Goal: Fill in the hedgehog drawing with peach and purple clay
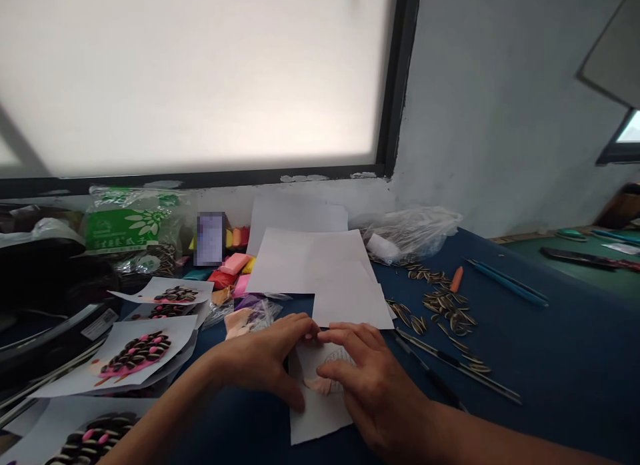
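A small white paper with a pencil drawing lies on the blue tabletop in front of me. Peach-coloured clay is spread on it in a flat patch beside the drawn pattern. My left hand rests at the sheet's upper left, with the thumb apart from the fingers along the left edge. Over the drawing, my right hand has its fingers spread and bent, the index fingertip close to the clay. Part of the drawing is hidden beneath it. A bag of peach clay lies just beyond my left hand.
Finished seed pictures lie at left. Colored clay packs and a green seed bag stand behind, near white sheets. Loose sunflower seeds, tweezers, a blue pen and an orange stick lie right.
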Available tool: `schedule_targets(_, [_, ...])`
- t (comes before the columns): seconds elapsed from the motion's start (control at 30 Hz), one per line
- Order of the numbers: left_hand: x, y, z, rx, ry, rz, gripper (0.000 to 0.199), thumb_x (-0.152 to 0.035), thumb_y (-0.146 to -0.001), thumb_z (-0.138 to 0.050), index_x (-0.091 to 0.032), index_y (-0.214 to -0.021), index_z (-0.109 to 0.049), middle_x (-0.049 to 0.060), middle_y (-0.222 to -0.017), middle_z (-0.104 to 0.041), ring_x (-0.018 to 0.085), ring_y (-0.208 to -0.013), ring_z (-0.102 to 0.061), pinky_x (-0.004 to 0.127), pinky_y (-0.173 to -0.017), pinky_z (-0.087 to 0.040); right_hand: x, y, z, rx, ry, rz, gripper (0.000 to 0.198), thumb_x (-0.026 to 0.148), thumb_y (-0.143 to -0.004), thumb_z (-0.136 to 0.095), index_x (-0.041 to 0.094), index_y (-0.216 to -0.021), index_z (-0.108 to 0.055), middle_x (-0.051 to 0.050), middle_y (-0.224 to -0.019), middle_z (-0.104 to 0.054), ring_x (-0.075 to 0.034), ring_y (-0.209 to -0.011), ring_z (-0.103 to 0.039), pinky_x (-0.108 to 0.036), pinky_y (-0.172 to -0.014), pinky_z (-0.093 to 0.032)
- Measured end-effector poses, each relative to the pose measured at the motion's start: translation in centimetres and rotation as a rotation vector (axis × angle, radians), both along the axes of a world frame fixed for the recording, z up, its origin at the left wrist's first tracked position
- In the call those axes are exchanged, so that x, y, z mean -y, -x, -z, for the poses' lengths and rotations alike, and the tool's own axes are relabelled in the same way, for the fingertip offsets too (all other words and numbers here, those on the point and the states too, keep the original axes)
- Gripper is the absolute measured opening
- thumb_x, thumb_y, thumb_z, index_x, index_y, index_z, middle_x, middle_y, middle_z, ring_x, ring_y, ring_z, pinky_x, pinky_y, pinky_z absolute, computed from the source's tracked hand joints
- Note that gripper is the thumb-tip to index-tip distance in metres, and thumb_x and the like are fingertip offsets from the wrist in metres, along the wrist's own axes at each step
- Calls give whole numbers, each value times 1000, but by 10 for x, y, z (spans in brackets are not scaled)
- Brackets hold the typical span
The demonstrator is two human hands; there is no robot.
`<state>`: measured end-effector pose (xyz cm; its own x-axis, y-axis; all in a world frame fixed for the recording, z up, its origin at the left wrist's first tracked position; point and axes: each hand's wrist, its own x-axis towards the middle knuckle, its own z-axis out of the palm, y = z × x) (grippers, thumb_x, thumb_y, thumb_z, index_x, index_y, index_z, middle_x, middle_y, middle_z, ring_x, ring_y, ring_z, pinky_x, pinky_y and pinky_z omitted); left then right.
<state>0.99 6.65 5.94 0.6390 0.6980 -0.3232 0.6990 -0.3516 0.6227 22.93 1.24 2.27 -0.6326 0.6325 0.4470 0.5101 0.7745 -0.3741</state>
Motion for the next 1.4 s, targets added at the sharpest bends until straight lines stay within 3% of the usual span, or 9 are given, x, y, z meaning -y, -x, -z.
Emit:
schedule_targets(0.27, [2, -1, -5, 6, 14, -5, 62, -28, -59, -85, -23, -112, -53, 1, -112, -52, 24, -98, -52, 29, -76, -44, 2, -4, -1, 229, 61, -24, 30, 20, -89, -54, 21, -118, -65, -16, -147, -45, -35, -140, -33, -57, -110, -27])
schedule_targets(0.4, [3, -1, -5, 2, 14, -18, 63, -28, -59, -85, -24, -113, -53, 2, -113, -52, 24, -97, -53, 30, -77, -45, 1, -1, 2, 238, 11, -43, 28, 23, -91, -53, 18, -116, -65, -18, -146, -46, -35, -139, -35, -55, -109, -28])
schedule_targets(0.73, [-1, 2, 1, 14, 7, -6, 66, -29, -59, -84, -25, -117, -54, 1, -114, -53, 24, -99, -53, 29, -76, -46, 8, -7, -1, -12, -106, -33, 31, 11, -86, -50, 18, -111, -67, -14, -134, -56, -28, -127, -48, -46, -106, -36])
schedule_targets(1.1, [-1, 2, -1, 40, 27, -2, 68, -29, -58, -85, -24, -117, -54, 2, -115, -53, 24, -99, -53, 29, -73, -46, 7, -5, 1, 207, -97, -58, 38, 16, -78, -56, 19, -115, -67, -16, -143, -49, -33, -133, -41, -51, -107, -34])
schedule_targets(1.4, [2, -2, -6, 30, 27, -11, 63, -27, -59, -84, -23, -114, -54, 2, -114, -53, 24, -98, -54, 30, -78, -45, 5, -6, 8, 148, -177, -78, 38, 14, -79, -52, 14, -113, -67, -21, -141, -51, -34, -131, -44, -51, -103, -40])
